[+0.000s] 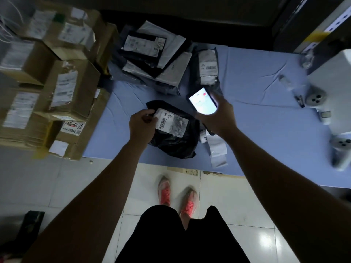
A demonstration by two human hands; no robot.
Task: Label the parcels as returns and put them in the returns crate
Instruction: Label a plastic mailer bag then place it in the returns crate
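Observation:
A black plastic parcel [175,141] with a white barcode label lies near the front edge of the blue-covered table [256,118]. My left hand [141,124] pinches the parcel's left edge beside the label. My right hand [216,118] holds a phone [203,101] with a lit screen just right of and above the parcel. A strip of white labels [216,147] lies under my right wrist. Several more black and grey parcels [152,54] are piled at the back of the table, and another parcel [208,67] lies next to them.
Stacked cardboard boxes [62,88] with labels fill the left side and overlap the table's left edge. White devices [330,88] and small items sit at the right. Below the table are tiled floor [247,205] and my shoes [176,194].

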